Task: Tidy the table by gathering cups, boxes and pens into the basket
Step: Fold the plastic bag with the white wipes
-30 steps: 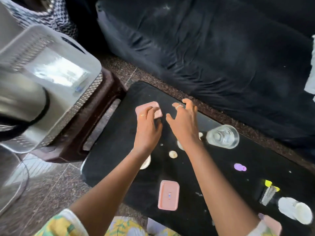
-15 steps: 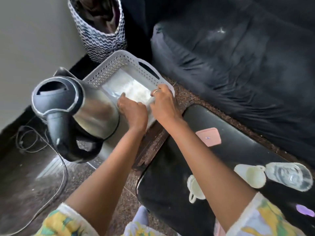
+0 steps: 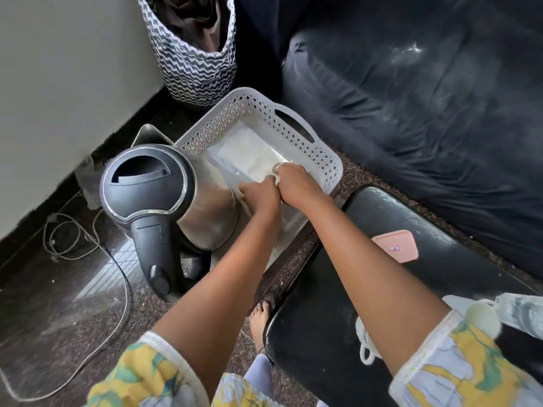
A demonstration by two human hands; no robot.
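Observation:
A white lattice basket stands on a low stool left of the black table. My left hand and my right hand are side by side, touching, with the fingers curled down inside the basket. Whatever is under them is hidden. The basket floor shows a pale sheet. A pink flat box lies on the table's near-left part. At the right edge, partly behind my sleeve, lie a white cup, a clear glass and a white handled cup.
A steel kettle with a black lid stands right against the basket's left side. A zigzag fabric bin is behind it by the wall. A dark sofa runs along the far side. A cable trails on the floor; my foot is by the table corner.
Both hands left the table, where my left hand lay on a pink box, and swung left into the basket. Since half a second ago they have sunk deeper and drawn together.

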